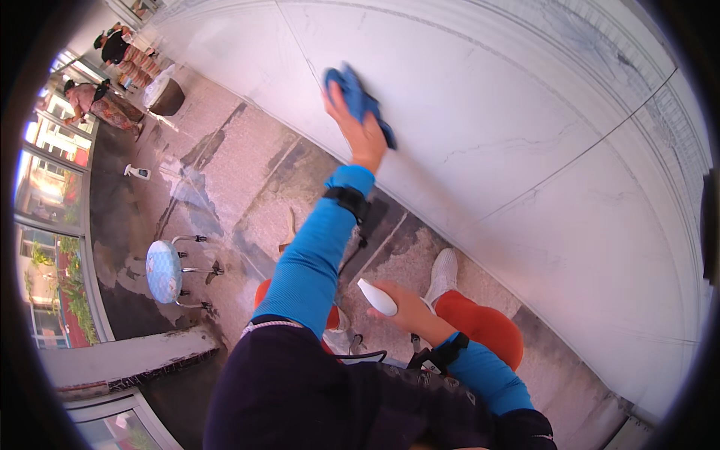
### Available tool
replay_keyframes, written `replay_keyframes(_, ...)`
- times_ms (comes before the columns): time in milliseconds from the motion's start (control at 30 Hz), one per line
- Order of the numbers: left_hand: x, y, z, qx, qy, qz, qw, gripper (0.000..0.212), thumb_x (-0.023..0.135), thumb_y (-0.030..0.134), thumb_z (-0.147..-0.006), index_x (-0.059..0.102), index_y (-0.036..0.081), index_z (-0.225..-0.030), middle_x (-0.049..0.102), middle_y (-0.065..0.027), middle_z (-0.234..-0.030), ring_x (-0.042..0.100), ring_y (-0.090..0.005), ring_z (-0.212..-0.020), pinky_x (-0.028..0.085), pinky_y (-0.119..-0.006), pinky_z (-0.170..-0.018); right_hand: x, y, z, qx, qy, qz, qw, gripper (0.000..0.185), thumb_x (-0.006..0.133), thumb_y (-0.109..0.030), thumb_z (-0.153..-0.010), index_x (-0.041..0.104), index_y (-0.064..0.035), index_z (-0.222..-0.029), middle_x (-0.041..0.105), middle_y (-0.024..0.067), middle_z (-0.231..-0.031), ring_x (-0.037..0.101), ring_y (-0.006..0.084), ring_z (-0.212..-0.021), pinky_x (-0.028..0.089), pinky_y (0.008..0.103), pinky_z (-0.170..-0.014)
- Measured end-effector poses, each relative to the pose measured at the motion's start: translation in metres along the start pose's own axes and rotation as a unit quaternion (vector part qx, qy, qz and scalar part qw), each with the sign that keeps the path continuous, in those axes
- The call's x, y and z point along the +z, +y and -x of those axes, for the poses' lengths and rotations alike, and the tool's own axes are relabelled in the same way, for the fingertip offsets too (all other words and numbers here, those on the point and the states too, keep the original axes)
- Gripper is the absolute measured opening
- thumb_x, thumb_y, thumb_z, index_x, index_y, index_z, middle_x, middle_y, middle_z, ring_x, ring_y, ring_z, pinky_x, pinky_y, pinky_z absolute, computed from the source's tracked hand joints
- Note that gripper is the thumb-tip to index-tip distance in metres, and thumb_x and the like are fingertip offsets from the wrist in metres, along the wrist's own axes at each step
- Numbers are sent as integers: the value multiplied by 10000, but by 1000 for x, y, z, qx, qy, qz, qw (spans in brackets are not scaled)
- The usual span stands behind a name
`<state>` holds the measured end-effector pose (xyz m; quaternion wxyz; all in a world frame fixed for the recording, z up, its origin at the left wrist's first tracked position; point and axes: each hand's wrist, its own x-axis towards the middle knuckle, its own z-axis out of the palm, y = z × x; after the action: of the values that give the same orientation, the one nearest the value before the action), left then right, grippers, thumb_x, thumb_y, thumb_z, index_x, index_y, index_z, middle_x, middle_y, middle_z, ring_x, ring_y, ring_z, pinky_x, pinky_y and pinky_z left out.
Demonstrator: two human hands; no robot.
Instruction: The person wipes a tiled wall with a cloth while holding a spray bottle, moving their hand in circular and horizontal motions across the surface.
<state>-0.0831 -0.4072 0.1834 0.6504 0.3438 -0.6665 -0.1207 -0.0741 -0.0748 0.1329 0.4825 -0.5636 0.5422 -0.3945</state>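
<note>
My left hand point(360, 132) holds a crumpled blue cloth point(353, 93) against a pale, grey-veined wall point(506, 124) with the look of marble panels. The cloth and fingers are slightly blurred. Low in front of my body, my right hand point(408, 312) is wrapped around a white spray bottle point(378, 297). Only its smooth white head shows plainly; the fingers and arm cover most of the rest. Thin dark joints run between the wall panels.
A round blue padded stool point(164, 271) stands on the stained floor at left. Another white spray bottle point(137, 172) lies beyond it. Below my left arm is a wooden-handled tool point(289, 230). Two people point(126, 53) are near a lined bin point(167, 97). Windows point(53, 185) border the left.
</note>
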Motion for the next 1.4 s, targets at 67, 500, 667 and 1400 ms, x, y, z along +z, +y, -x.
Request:
replay_keyframes(67, 7, -43, -48, -197, 126, 105, 967, 595, 471, 116, -944, 265, -45, -1479, 270, -256, -1487, 324, -392, -1368, 246, -423, -1161, 1, 4, -2, -12, 6, 12, 1000, 513, 765, -312, -818, 569, -84, -1234, 632, 167, -1135, 615, 371, -1021, 488, 423, -861)
replay_keyframes(500, 62, 52, 112, -743, 101, 137, 647, 640, 358, 594, -930, 439, 116, -1347, 516, -73, -1354, 529, -259, -1171, 452, -403, -979, 23, 28, 0, 3, -118, 82, 990, 469, 787, -246, -753, 607, -90, -1158, 639, 125, -1084, 618, 345, -1017, 485, 423, -862)
replay_keyframes(667, 81, 118, 213, -854, 22, 226, 468, 449, 385, 583, -938, 532, 190, -1098, 600, 0, -1038, 566, -203, -912, 488, -380, -809, 30, 15, -4, 145, -254, 100, 951, 318, 723, -349, -827, 695, -115, -1041, 695, 135, -986, 656, 334, -954, 502, 423, -822)
replay_keyframes(1400, 30, -220, 137, -698, 152, 264, 648, 711, 398, 572, -959, 347, 91, -1481, 415, -117, -1503, 470, -331, -1287, 416, -470, -1038, 33, 25, -22, -27, -187, 115, 975, 217, 614, -125, -814, 584, -55, -1017, 616, 134, -1020, 617, 345, -947, 496, 431, -791)
